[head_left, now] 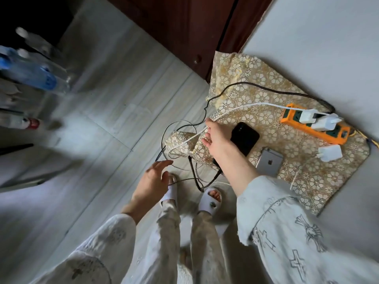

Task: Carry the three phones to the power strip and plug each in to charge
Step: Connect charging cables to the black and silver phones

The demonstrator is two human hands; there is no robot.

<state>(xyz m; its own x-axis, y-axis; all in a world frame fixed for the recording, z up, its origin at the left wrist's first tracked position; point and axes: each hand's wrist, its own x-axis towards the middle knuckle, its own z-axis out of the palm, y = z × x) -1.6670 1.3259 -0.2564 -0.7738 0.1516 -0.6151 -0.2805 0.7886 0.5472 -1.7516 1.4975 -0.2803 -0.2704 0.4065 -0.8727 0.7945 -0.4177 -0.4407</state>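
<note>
The right hand (217, 138) reaches out over the edge of a floral cloth (307, 181), its fingers pinched on a white cable (242, 106) that runs from the hand away to a white charger (307, 117) plugged into the orange power strip (315, 126). Just beyond that hand, partly under its wrist, a black phone (246, 138) lies on the cloth; a silver phone (268, 162) lies face down just beside the forearm. A third phone cannot be made out. A second white charger (326, 125) sits in the strip next to the first, and a loose one (330, 153) lies on the cloth near the strip. The left hand (151, 181) hangs lower, above the floor (102, 119), fingers spread and slack, holding nothing, with dark cables (184, 128) looping just past its fingertips.
</note>
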